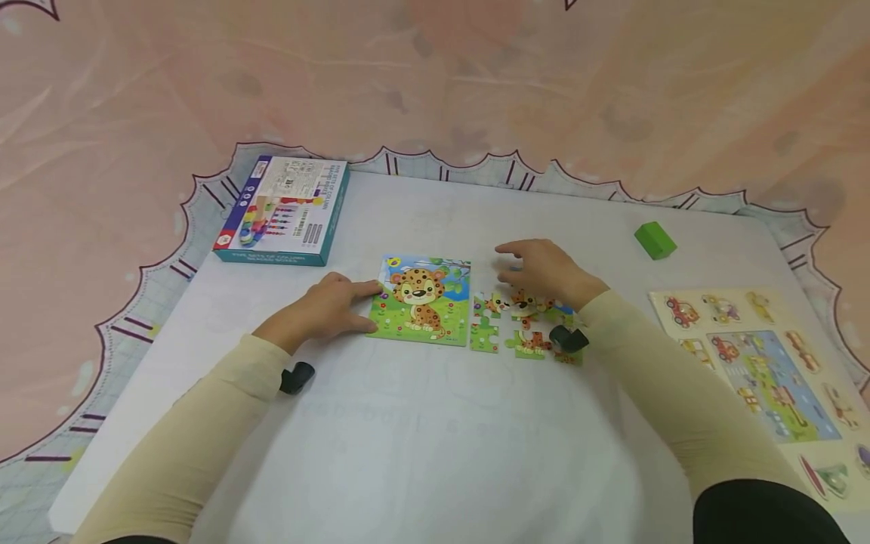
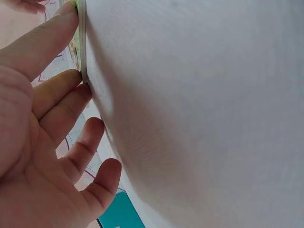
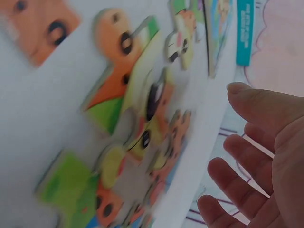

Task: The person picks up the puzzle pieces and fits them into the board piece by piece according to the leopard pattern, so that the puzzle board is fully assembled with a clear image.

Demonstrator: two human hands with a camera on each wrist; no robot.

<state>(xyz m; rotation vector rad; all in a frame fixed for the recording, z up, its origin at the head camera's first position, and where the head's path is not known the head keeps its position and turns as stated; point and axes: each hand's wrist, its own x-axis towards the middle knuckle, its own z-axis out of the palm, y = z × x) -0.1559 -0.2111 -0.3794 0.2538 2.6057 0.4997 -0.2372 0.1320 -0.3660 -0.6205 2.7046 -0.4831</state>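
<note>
two beige sleeves (image 1: 197,423) reach in closest, over the white worktop (image 1: 435,453). the left hand (image 1: 314,311), fingers extended and not gripping, touches the left edge of the leopard picture board (image 1: 423,302), lying flat near the worktop's middle. the right hand (image 1: 546,272), relaxed and holding nothing, hovers above puzzle pieces (image 1: 484,336) just right of the board. a green block (image 1: 655,240) sits farther right.

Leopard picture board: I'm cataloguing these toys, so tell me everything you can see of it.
The leopard picture board is a thin, roughly square panel, perhaps card or wood. Its print shows a spotted leopard sitting on flowered grass under blue sky. It lies face up on the white table beside the puzzle pieces; the left hand touches its left edge.
</note>
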